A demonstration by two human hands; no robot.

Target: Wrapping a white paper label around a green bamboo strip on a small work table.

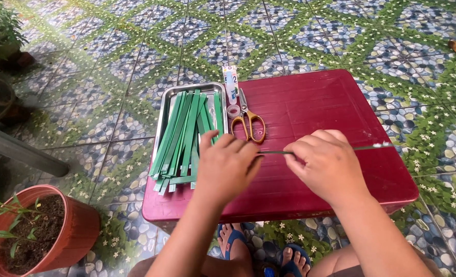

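Left hand (pixel 227 165) and right hand (pixel 324 163) both pinch one thin green strip (pixel 274 152); long axis runs sideways between them, extending past right hand.

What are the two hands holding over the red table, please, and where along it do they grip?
Both hands hold one thin green strip. The left hand and right hand pinch it near its left end, close together; the rest sticks out to the right.

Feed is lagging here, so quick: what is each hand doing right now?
Left hand: closed, pinching the thin green leaf strip.
Right hand: closed on the same strip, farther along.
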